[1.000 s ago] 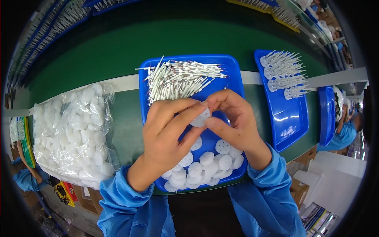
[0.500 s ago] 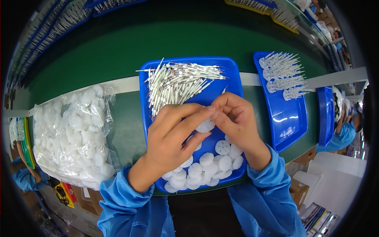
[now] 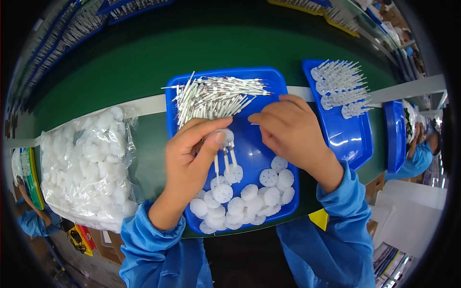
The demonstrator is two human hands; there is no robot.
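My left hand [image 3: 192,158] pinches a translucent white disc [image 3: 224,136] between thumb and fingers. Several thin white sticks [image 3: 225,162] stick out of this disc toward the tray's near side. To its right, my right hand [image 3: 293,134] is closed, with the pale tip of a thin stick [image 3: 254,124] showing at the fingertips; the rest is hidden. Both hands are over a blue tray [image 3: 283,79]. A heap of thin white sticks [image 3: 211,98] fills its far left part, and loose white discs with small holes [image 3: 249,193] lie along its near side.
Left of the tray lies a clear plastic bag [image 3: 91,168] full of white discs. On the right, another blue tray [image 3: 348,139] holds discs with upright sticks [image 3: 338,84]. More loaded trays [image 3: 139,8] line the far edge. A co-worker's blue sleeve [image 3: 412,160] shows at far right.
My hands have moved apart. The left has shifted left and toward me and tilted the disc, so its sticks now show. My right hand has turned over, its back now showing.
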